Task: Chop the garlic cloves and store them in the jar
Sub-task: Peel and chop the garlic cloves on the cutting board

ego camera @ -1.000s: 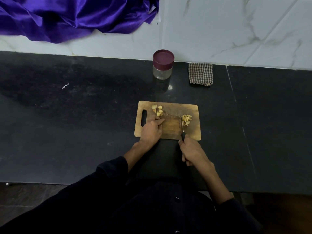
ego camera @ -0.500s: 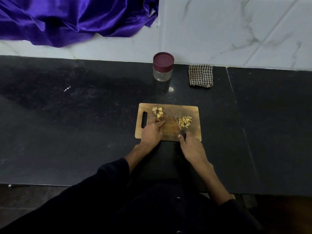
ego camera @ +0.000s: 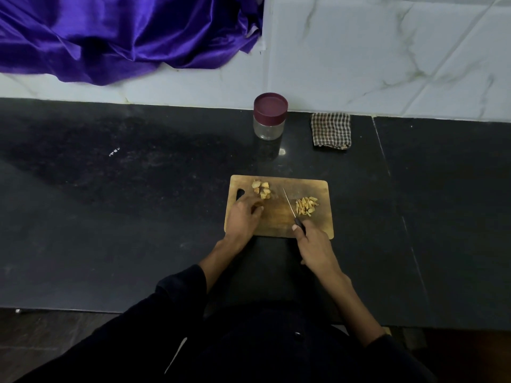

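A wooden cutting board (ego camera: 279, 221) lies on the black counter. Several whole garlic cloves (ego camera: 261, 188) sit at its far left. A pile of chopped garlic (ego camera: 306, 206) lies at its right. My left hand (ego camera: 243, 218) rests on the board's left part, fingers curled at the near edge of the cloves; whether it pinches one is unclear. My right hand (ego camera: 315, 246) grips the black handle of a knife (ego camera: 289, 204), whose thin blade points away, just left of the chopped pile. The glass jar (ego camera: 269, 125) with its maroon lid on stands behind the board.
A checked cloth (ego camera: 331, 130) lies folded to the right of the jar by the marble wall. Purple satin fabric (ego camera: 124, 37) hangs over the wall at the far left. The black counter (ego camera: 110, 203) stretches wide on both sides of the board.
My left hand's fingers went from stretched flat on the board to curled up against the whole cloves. The knife blade swung slightly left, away from the chopped pile.
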### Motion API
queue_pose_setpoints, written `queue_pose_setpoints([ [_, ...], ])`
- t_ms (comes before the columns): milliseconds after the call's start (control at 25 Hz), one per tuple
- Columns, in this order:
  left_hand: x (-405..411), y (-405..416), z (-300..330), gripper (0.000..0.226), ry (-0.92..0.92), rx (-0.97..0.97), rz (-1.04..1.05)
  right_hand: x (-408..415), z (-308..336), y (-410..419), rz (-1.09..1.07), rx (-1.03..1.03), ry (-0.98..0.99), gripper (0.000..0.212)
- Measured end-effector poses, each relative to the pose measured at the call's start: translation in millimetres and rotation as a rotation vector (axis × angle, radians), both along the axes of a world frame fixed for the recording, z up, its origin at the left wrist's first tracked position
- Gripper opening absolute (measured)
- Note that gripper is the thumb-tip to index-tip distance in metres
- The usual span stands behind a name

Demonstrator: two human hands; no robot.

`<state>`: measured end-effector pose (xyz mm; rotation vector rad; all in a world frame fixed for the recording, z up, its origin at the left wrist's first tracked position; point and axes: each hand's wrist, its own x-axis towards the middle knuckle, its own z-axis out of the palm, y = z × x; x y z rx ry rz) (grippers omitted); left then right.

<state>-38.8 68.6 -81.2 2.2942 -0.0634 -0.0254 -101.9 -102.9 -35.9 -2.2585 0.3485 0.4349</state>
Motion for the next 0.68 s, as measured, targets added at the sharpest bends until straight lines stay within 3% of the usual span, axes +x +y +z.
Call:
queue_pose_setpoints([
  [120,14.1,4.8,1.6,0.022,0.011,-0.039,0.116,8.6,-1.3,3.7,0.034,0.013,-0.030,0.016],
  [400,28.1,-8.3,-3.9,0.036,0.035,0.103,0.040,15.6,-5.0,1.4,0.020,0.025,-0.001,0.022],
  [680,30.0,-7.6,-0.3,0.023,-0.015,0.174,0.024,17.3,-7.9,0.5,0.013,0.037,0.018,0.031],
])
